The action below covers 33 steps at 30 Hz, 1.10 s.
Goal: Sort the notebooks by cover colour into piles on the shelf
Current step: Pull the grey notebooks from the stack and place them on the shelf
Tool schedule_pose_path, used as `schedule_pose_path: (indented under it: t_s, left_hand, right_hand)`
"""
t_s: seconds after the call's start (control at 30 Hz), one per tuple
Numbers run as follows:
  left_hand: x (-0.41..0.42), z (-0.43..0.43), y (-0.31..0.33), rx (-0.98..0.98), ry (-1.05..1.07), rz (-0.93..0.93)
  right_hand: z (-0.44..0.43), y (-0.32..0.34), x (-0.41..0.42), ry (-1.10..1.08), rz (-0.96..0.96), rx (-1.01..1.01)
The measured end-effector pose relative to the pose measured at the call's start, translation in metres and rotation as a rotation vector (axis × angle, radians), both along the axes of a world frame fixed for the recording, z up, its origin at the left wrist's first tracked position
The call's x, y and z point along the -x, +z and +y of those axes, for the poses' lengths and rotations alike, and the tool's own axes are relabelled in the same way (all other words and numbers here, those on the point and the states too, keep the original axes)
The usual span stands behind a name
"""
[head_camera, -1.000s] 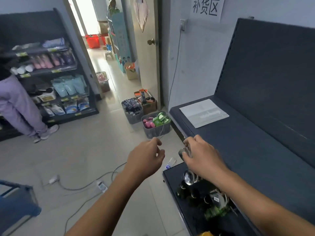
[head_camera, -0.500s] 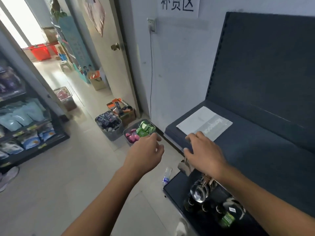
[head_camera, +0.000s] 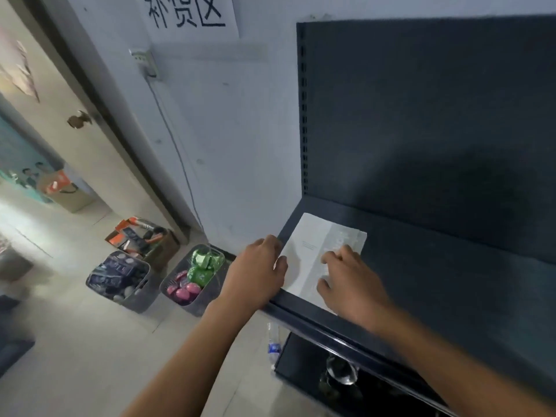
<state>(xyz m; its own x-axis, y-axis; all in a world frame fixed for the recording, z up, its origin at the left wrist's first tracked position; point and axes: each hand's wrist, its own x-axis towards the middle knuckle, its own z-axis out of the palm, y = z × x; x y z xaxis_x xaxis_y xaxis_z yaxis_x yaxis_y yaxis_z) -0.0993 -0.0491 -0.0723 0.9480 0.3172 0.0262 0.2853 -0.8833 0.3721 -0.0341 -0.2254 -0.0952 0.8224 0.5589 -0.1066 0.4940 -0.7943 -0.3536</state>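
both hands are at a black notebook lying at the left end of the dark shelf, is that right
Not quite: the notebook is white, not black. The head view shows it lying at the left end of the dark shelf, with the left hand at its left edge and the right hand on its cover.

Bare shelf (head_camera: 451, 296) right of notebook (head_camera: 313, 251)
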Motion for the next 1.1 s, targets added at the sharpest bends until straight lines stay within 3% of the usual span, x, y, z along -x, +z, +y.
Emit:
schedule_pose_path:
  t_s: [0.13, 0.37, 0.57, 0.93, 1.1]
  left_hand:
    - [-0.034, 0.002, -0.014, -0.012, -0.080, 0.046]
    - [-0.067, 0.011, -0.039, -0.034, -0.165, 0.176]
    - [-0.078, 0.014, -0.046, 0.070, -0.199, 0.188]
    - [-0.096, 0.031, -0.051, 0.284, -0.147, 0.409]
    - [-0.098, 0.027, -0.047, 0.274, -0.211, 0.346]
  right_hand:
    - [-0.007, -0.002, -0.013, -0.197, 0.111, 0.011]
    - [-0.002, -0.010, -0.016, -0.566, 0.396, -0.239]
    - [0.015, -0.017, -0.017, -0.789, 0.430, -0.426]
    - [0.030, -0.017, -0.020, -0.909, 0.407, -0.362]
    - [0.029, -0.019, -0.020, -0.927, 0.445, -0.358]
